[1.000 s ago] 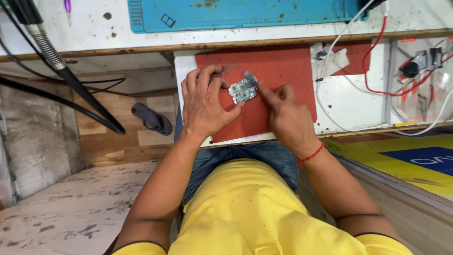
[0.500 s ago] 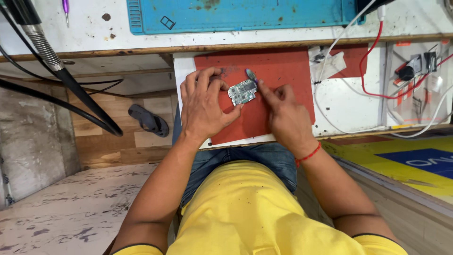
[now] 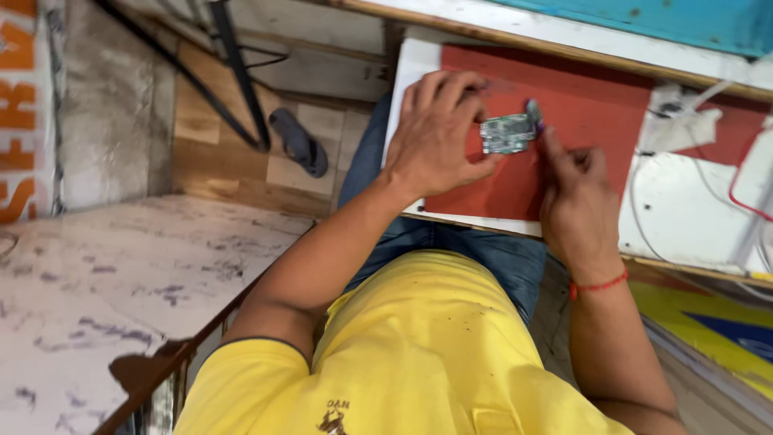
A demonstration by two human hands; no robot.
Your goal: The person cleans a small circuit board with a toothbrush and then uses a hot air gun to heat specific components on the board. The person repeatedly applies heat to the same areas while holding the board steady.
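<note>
A small green circuit board [image 3: 507, 133] lies on a red mat [image 3: 596, 113] on a white pull-out shelf [image 3: 411, 72]. My left hand [image 3: 439, 137] rests palm down on the mat and pinches the board's left edge between thumb and fingers. My right hand [image 3: 576, 197] sits to the right of the board and grips a thin tool with a purple tip [image 3: 534, 113], which touches the board's right end. A red thread circles my right wrist.
White cables and a white adapter [image 3: 680, 121] lie right of the mat, with a red wire [image 3: 745, 197] at the far right. A blue mat [image 3: 684, 20] covers the bench above. A sandal [image 3: 299, 143] and dark poles [image 3: 233, 72] stand on the floor at left.
The head camera has swung to the left and tilted, so the shelf now sits at the upper right. Both hands stay on the board and tool as before.
</note>
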